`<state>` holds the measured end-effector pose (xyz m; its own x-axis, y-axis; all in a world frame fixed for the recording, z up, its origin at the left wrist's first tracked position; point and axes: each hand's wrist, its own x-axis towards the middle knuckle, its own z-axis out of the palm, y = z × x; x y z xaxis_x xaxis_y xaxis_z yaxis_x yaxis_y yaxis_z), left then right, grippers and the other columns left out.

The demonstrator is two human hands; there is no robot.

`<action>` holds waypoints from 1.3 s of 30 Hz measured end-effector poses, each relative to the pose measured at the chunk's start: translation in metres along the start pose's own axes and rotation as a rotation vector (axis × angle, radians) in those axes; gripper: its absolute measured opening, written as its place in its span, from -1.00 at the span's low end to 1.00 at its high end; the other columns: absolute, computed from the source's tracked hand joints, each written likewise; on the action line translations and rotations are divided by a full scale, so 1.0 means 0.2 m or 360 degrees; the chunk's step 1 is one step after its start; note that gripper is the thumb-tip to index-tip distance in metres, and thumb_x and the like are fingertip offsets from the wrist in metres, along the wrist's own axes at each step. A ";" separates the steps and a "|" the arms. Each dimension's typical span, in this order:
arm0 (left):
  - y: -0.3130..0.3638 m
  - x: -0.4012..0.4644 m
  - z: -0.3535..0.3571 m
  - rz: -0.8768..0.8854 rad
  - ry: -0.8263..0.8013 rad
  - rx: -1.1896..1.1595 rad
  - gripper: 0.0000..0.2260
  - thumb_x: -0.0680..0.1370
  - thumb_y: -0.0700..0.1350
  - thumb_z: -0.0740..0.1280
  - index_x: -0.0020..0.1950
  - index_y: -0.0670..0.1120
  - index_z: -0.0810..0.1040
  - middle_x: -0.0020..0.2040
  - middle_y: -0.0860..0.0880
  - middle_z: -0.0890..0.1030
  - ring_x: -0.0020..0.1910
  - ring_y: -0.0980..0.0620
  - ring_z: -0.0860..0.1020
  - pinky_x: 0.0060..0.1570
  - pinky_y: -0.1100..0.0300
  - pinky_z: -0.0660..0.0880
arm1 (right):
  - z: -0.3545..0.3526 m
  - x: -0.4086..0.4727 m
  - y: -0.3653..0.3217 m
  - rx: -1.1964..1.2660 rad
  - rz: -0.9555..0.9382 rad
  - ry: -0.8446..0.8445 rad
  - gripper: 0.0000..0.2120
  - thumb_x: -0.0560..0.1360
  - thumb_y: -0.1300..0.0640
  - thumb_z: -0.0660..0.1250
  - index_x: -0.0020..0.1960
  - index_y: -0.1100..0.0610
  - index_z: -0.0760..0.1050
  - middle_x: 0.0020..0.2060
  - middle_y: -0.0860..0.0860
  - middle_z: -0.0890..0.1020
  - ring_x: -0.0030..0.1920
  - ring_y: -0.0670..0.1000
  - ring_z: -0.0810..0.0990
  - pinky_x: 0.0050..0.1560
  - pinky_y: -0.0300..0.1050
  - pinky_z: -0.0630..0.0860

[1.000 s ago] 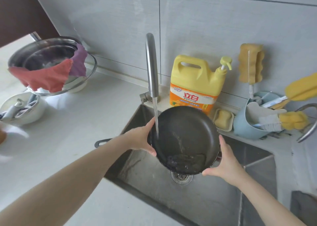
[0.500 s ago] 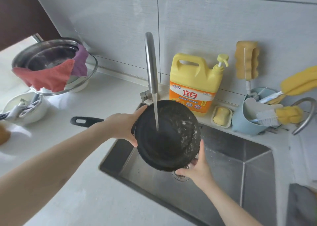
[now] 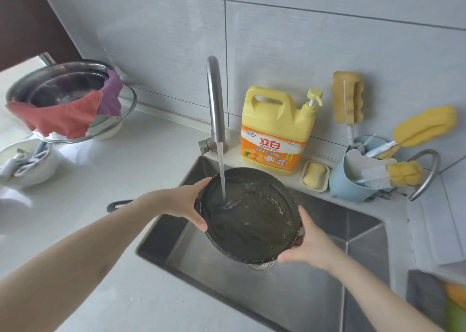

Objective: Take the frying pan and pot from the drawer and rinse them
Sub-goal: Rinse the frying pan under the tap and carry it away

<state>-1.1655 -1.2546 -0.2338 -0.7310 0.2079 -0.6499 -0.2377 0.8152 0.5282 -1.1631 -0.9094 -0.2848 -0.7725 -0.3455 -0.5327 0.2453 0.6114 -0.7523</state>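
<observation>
Frying pan (round, dark, wet): left hand, right hand grip rim.

The frying pan is black, over a steel-grey sink set in a white bench. Behind stands a yellow detergent jug with an orange label, beside a pale blue caddy. Red cloth and purple cloth drape a silver pot.

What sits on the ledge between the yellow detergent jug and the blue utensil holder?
In the head view, a pale soap dish holding a yellow bar of soap sits between the detergent jug and the blue holder.
</observation>
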 end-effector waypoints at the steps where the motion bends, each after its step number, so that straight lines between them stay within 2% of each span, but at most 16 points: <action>1: 0.02 -0.01 -0.02 -0.0002 0.0078 0.0148 0.17 0.21 0.10 0.60 0.52 0.30 -0.21 0.26 0.26 0.50 0.24 0.10 0.49 0.34 0.09 0.35 | 0.07 0.00 0.04 0.0102 -0.0025 0.0067 0.37 0.05 0.19 0.70 0.53 -0.23 -0.17 0.19 -0.12 0.59 -0.03 -0.14 0.67 0.02 -0.23 0.57; 2: 0.05 -0.02 -0.03 -0.0002 0.0177 0.0302 0.18 0.21 0.14 0.59 0.51 0.31 -0.25 0.23 0.24 0.52 0.19 0.04 0.51 0.27 0.11 0.39 | 0.14 0.01 0.06 0.0160 -0.0066 0.0150 0.35 0.07 0.23 0.68 0.52 -0.25 -0.15 0.16 -0.13 0.61 -0.03 -0.15 0.66 0.00 -0.26 0.57; 5: 0.07 -0.02 -0.04 0.0024 0.0433 0.0604 0.19 0.21 0.21 0.56 0.46 0.34 -0.34 0.07 0.12 0.59 0.02 -0.07 0.56 0.05 0.10 0.48 | 0.22 0.04 0.07 0.0252 -0.0145 0.0308 0.42 0.06 0.19 0.69 0.53 -0.25 -0.25 0.31 -0.13 0.50 0.13 -0.14 0.59 0.22 -0.14 0.52; 8: 0.05 0.02 0.00 0.0019 0.0556 0.0515 0.20 0.23 0.22 0.56 0.44 0.35 -0.37 -0.06 0.05 0.62 -0.09 -0.07 0.57 -0.04 0.10 0.50 | 0.12 0.07 0.03 0.0120 -0.0239 0.0400 0.44 0.02 0.06 0.71 0.54 -0.23 -0.27 0.48 -0.13 0.28 0.39 -0.07 0.38 0.41 -0.01 0.35; 10: 0.07 0.05 0.06 0.0070 0.0641 0.0402 0.21 0.24 0.20 0.58 0.47 0.31 -0.37 -0.13 0.04 0.61 -0.16 -0.02 0.56 -0.13 0.16 0.48 | 0.01 0.08 0.01 -0.0046 -0.0326 0.0450 0.43 0.04 0.01 0.70 0.55 -0.21 -0.27 0.51 -0.16 0.18 0.47 -0.12 0.23 0.46 -0.08 0.22; 12: 0.11 0.10 0.14 0.0144 0.0733 0.0333 0.23 0.25 0.16 0.58 0.49 0.29 -0.38 -0.23 0.08 0.56 -0.21 0.00 0.57 -0.26 0.23 0.42 | -0.10 0.06 0.02 -0.0177 -0.0337 0.0478 0.42 0.09 0.06 0.70 0.54 -0.19 -0.31 0.48 -0.23 0.09 0.45 -0.22 0.10 0.43 -0.18 0.14; 13: 0.13 0.13 0.18 0.0182 0.0778 0.0304 0.23 0.25 0.15 0.59 0.48 0.30 -0.40 -0.20 0.08 0.57 -0.18 -0.03 0.59 -0.27 0.22 0.42 | -0.16 0.05 0.05 -0.0235 -0.0333 0.0501 0.43 0.09 0.05 0.71 0.53 -0.21 -0.34 0.48 -0.26 0.05 0.46 -0.23 0.08 0.43 -0.18 0.13; 16: 0.18 0.20 0.29 0.0220 0.0886 0.0252 0.23 0.26 0.15 0.58 0.46 0.31 -0.43 0.07 -0.10 0.61 0.01 -0.14 0.61 -0.06 0.05 0.54 | -0.27 0.02 0.10 -0.0380 -0.0307 0.0579 0.45 0.06 0.00 0.71 0.45 -0.36 -0.39 0.56 -0.16 0.05 0.51 -0.06 0.16 0.47 -0.02 0.20; 18: 0.21 0.22 0.33 0.0247 0.0948 0.0219 0.22 0.27 0.15 0.56 0.42 0.35 -0.46 -0.01 -0.06 0.59 0.02 -0.13 0.58 -0.03 0.02 0.53 | -0.30 0.00 0.11 -0.0439 -0.0312 0.0668 0.44 0.06 0.01 0.71 0.42 -0.39 -0.40 0.56 -0.10 0.09 0.50 0.01 0.22 0.45 -0.02 0.23; 21: 0.23 0.23 0.36 0.0379 0.1138 0.0225 0.25 0.26 0.15 0.58 0.40 0.36 -0.49 -0.06 0.01 0.53 -0.04 -0.10 0.54 -0.16 0.06 0.49 | -0.32 -0.04 0.11 -0.0506 -0.0433 0.0825 0.39 0.11 0.08 0.70 0.45 -0.23 -0.37 0.54 -0.09 0.05 0.52 -0.02 0.14 0.36 -0.22 0.14; 24: 0.24 0.21 0.35 0.0575 0.1486 0.0391 0.24 0.23 0.21 0.59 0.56 0.15 -0.30 -0.02 -0.05 0.62 -0.09 -0.10 0.59 -0.28 0.04 0.51 | -0.32 -0.07 0.09 -0.0546 -0.0565 0.1018 0.28 0.16 0.12 0.67 0.47 -0.13 -0.25 0.55 0.03 0.08 0.52 0.02 0.13 0.37 -0.17 0.17; 26: 0.27 0.18 0.34 0.0686 0.1745 0.0515 0.18 0.21 0.23 0.59 0.57 -0.01 -0.12 -0.07 -0.06 0.63 -0.18 -0.07 0.61 -0.36 0.08 0.52 | -0.33 -0.09 0.06 -0.0561 -0.0622 0.1173 0.24 0.14 0.12 0.66 0.50 -0.08 -0.16 0.53 0.16 0.14 0.50 0.16 0.21 0.37 0.02 0.26; 28: 0.32 0.16 0.34 0.0864 0.1949 0.0564 0.10 0.24 0.21 0.58 0.53 -0.09 -0.02 -0.08 -0.09 0.64 -0.21 -0.07 0.61 -0.36 0.10 0.54 | -0.36 -0.11 0.05 -0.0504 -0.0725 0.1326 0.26 0.13 0.09 0.64 0.55 -0.11 -0.15 0.50 0.24 0.20 0.45 0.25 0.30 0.31 0.17 0.35; 31: 0.39 0.15 0.32 0.1048 0.2142 0.0583 0.03 0.28 0.14 0.59 0.49 -0.13 0.01 -0.07 -0.18 0.64 -0.22 -0.13 0.62 -0.31 0.07 0.56 | -0.43 -0.12 0.03 -0.0437 -0.0839 0.1450 0.24 0.15 0.13 0.63 0.50 -0.19 -0.18 0.46 0.31 0.26 0.41 0.29 0.35 0.32 0.14 0.38; 34: 0.46 0.13 0.31 0.1112 0.2271 0.0588 -0.08 0.35 0.16 0.52 0.46 -0.13 0.04 -0.09 -0.21 0.64 -0.20 -0.16 0.63 -0.26 0.05 0.58 | -0.52 -0.14 0.02 -0.0451 -0.0871 0.1533 0.17 0.15 0.15 0.64 0.50 0.09 -0.08 0.38 0.35 0.36 0.33 0.35 0.43 0.26 0.25 0.43; 39: 0.53 0.11 0.31 0.1156 0.2330 0.0623 0.03 0.22 0.07 0.63 0.44 -0.17 0.04 -0.09 -0.23 0.65 -0.18 -0.19 0.65 -0.23 0.05 0.60 | -0.60 -0.19 0.01 -0.0407 -0.0961 0.1462 0.15 0.14 0.19 0.65 0.51 0.29 0.01 0.44 0.25 0.32 0.39 0.27 0.38 0.34 0.13 0.36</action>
<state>-1.1665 -1.1311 -0.2257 -0.6019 0.1159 0.7901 0.3906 0.9057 0.1647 -1.2034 -0.8098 -0.2189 -0.8880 -0.0437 0.4578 -0.3598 0.6861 -0.6323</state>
